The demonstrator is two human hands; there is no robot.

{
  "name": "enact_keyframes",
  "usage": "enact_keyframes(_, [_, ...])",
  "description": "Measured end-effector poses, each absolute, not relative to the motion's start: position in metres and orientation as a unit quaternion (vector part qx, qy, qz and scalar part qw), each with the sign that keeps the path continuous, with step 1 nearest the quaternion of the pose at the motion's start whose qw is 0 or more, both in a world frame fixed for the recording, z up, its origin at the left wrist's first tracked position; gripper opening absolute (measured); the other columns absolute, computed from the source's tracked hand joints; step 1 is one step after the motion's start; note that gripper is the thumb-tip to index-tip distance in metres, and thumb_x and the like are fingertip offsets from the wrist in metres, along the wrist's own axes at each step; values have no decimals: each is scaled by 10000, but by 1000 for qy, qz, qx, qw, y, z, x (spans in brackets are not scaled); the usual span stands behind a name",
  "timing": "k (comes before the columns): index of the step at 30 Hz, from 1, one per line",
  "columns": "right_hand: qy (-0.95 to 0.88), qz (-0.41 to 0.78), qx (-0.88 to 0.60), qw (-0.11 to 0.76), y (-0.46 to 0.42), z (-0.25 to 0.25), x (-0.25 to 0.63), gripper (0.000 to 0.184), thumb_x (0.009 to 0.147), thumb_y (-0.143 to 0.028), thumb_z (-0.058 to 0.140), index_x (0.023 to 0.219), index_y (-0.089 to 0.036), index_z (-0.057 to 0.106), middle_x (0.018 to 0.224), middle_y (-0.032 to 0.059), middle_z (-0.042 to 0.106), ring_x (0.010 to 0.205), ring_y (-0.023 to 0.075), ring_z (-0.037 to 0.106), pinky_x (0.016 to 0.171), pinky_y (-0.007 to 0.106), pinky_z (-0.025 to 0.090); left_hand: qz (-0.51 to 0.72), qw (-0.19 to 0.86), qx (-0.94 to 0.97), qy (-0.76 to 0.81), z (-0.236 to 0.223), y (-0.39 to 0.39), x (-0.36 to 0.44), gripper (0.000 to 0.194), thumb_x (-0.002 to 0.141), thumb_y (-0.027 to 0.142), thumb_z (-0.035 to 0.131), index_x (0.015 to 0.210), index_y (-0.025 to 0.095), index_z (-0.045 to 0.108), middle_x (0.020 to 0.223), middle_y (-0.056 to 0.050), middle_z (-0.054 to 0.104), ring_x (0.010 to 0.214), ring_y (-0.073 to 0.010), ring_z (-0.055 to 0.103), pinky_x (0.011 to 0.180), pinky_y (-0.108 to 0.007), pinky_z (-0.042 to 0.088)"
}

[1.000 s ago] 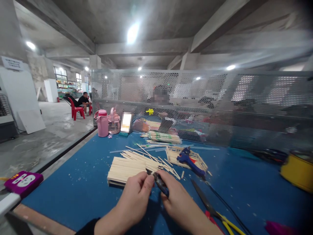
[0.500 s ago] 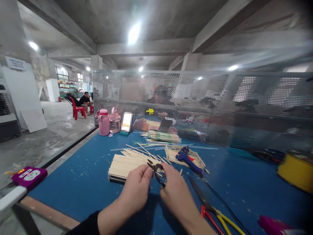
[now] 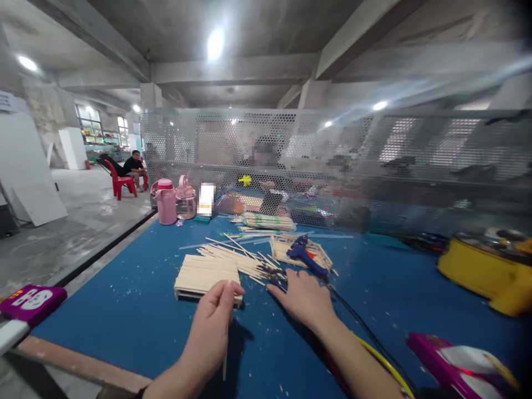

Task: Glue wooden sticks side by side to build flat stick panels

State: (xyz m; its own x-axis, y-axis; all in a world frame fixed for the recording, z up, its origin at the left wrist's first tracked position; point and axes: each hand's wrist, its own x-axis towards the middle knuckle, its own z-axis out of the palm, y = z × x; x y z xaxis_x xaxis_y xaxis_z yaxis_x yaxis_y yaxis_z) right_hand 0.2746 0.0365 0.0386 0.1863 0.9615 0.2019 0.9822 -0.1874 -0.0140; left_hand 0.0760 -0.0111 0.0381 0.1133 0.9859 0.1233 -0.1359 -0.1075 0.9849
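Note:
My left hand (image 3: 214,313) is closed in a pinch on a thin wooden stick (image 3: 225,363), whose lower end hangs below the palm. Just behind it lies a block of pale wooden sticks (image 3: 205,271), flat on top with a gap beneath. My right hand (image 3: 307,293) is low over the table, fingers apart and thumb stretched out. At its fingertips are dark cutting pliers (image 3: 276,275), lying by loose wooden sticks (image 3: 233,259); whether the fingers still touch them I cannot tell. A blue glue gun (image 3: 307,256) rests on a small wooden frame (image 3: 282,247) beyond.
Bundled sticks (image 3: 268,221) lie before a perforated metal screen (image 3: 233,138). A pink flask (image 3: 167,205) and a clear jug (image 3: 185,202) stand back left. Purple power strips (image 3: 33,303) flank the table, with a yellow container (image 3: 477,271) at right. A person (image 3: 135,166) sits far left.
My right hand has let go of the pliers, which now lie on the table, and has moved right. My left hand has drawn left and nearer with the stick. The view has turned right.

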Motion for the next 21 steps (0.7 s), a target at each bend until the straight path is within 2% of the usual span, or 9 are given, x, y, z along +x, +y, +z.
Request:
enact_keyframes(2, [-633,-66,-768,74,37,39,273,635,717,-609,466,1091,-105,561,1068,220,577,1000,379,533,775,506,401,551,526,505,406,32,-13,64,444,754,581,493,871,167,602,545,48,446,527,-91,425,518,-201,341])
enact_keyframes(4, [-635,-75,-760,117,37,44,273,661,720,-607,466,1124,-89,545,1112,221,559,1028,378,514,806,498,392,595,512,463,411,24,-15,49,424,696,542,597,880,160,612,693,-3,592,668,-129,554,649,-230,430])
enact_keyframes(7, [-675,-48,-690,257,30,56,266,448,825,-479,386,1011,-127,593,1019,149,614,956,280,555,805,395,412,636,519,383,423,13,-15,26,425,615,489,694,864,156,609,807,-41,652,767,-182,622,708,-284,489])
enact_keyframes(9, [-736,45,-601,310,21,61,256,361,857,-415,363,963,-165,601,874,76,648,809,199,583,725,308,437,642,527,354,431,9,-13,14,420,586,453,727,857,155,608,795,-38,664,754,-177,635,676,-267,509])
enact_keyframes(11, [-795,143,-514,289,13,60,243,303,838,-387,431,982,-181,599,770,30,649,688,157,573,640,255,435,639,538,341,432,7,-9,7,410,570,422,746,846,151,611,787,-36,670,744,-164,642,651,-238,515])
enact_keyframes(13, [-829,193,-460,255,8,56,232,241,817,-337,490,958,-188,617,760,18,654,666,141,565,625,235,421,628,555,336,430,6,-4,3,400,562,398,758,833,143,612,764,-36,669,731,-155,646,641,-223,518])
enact_keyframes(16, [-842,206,-439,236,7,48,224,189,817,-313,505,858,-190,642,755,16,655,660,132,555,622,225,404,605,582,329,433,5,2,1,395,545,365,777,817,130,614,735,-41,665,695,-140,647,617,-204,515])
enact_keyframes(19, [-837,210,-453,222,10,44,224,223,785,-362,552,883,-177,632,635,-9,607,567,120,510,539,213,376,598,597,320,429,2,4,0,399,541,358,782,816,123,613,721,-44,663,670,-129,643,595,-188,507])
enact_keyframes(21, [-839,206,-453,219,10,43,224,201,800,-339,533,859,-175,634,624,-13,599,560,116,506,536,211,369,598,598,324,424,1,4,0,400,549,368,776,818,122,611,715,-42,662,669,-126,640,596,-188,506])
